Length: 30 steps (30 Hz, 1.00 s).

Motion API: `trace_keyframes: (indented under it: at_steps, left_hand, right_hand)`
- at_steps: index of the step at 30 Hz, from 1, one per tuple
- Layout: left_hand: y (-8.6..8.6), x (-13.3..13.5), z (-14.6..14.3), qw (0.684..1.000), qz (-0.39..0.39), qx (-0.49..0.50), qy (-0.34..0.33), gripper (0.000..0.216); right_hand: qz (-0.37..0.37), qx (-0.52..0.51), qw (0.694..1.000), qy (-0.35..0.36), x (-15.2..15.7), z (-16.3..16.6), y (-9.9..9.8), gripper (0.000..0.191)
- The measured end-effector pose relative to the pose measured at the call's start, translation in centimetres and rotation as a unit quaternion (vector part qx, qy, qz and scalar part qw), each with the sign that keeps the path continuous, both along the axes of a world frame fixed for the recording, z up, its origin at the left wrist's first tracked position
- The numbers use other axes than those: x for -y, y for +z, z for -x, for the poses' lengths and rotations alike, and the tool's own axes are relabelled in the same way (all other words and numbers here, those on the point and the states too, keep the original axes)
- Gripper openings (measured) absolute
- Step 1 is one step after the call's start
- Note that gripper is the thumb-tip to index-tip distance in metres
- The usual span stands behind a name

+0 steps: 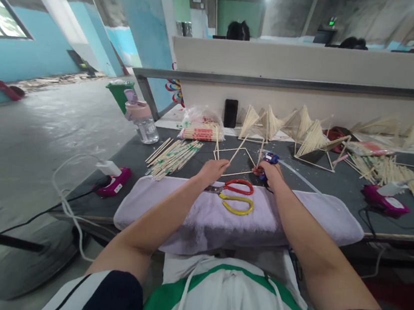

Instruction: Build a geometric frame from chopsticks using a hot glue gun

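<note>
My left hand [214, 172] is closed on a thin wooden stick [239, 148] that slants up to the right. In my right hand [271, 175] is a blue glue gun [270, 158], with a long translucent glue stick [298, 174] running back from it. Between my hands lies a frame of joined wooden sticks [232, 150], with some sticks standing up from it. My right fingertips are at the frame's right corner; whether they touch it I cannot tell. Scissors [237, 197] with one red and one yellow handle rest on a lilac towel [168, 220] nearer to me.
Loose sticks [174, 158] and a bottle [143, 119] are at the left. Finished-looking stick models [271, 122] line the back beside a phone [230, 113]. More sticks [396, 176] lie right. Purple power strips [115, 182] with cables sit at both sides.
</note>
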State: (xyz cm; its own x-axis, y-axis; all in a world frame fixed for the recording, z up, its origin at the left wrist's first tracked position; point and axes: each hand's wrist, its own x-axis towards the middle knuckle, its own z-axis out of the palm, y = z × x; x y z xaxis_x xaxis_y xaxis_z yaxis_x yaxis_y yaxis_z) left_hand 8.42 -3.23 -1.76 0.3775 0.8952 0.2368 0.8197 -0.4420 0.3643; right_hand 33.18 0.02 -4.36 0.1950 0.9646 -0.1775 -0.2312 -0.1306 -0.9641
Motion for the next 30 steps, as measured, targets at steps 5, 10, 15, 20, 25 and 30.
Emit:
trace_keyframes:
  at_steps: [5,10,15,20,25,30]
  left_hand:
    - [-0.03,0.03,-0.02,1.000,-0.001,-0.001,0.008,0.034]
    - [0.05,0.17,-0.07,1.000,-0.010,0.006,0.007,0.034]
    - [-0.07,0.06,-0.01,1.000,-0.019,0.004,0.001,0.035]
    - [-0.12,0.00,0.04,1.000,-0.013,0.005,0.002,0.035]
    - [-0.05,0.01,0.04,1.000,-0.006,0.000,0.004,0.035]
    - [-0.09,-0.07,0.03,1.000,-0.006,-0.006,0.003,0.035]
  right_hand:
    - [0.003,0.002,1.000,-0.005,-0.05,0.02,0.01,0.008]
    - [0.007,0.005,1.000,-0.006,-0.18,0.00,-0.10,0.008]
    - [0.008,0.006,1.000,-0.006,-0.32,0.00,-0.32,0.008]
    - [0.009,0.005,1.000,-0.004,-0.33,-0.01,-0.31,0.008]
    - [0.010,0.008,1.000,-0.008,-0.19,0.08,-0.12,0.007]
    - [0.009,0.007,1.000,-0.009,-0.02,0.13,0.09,0.008]
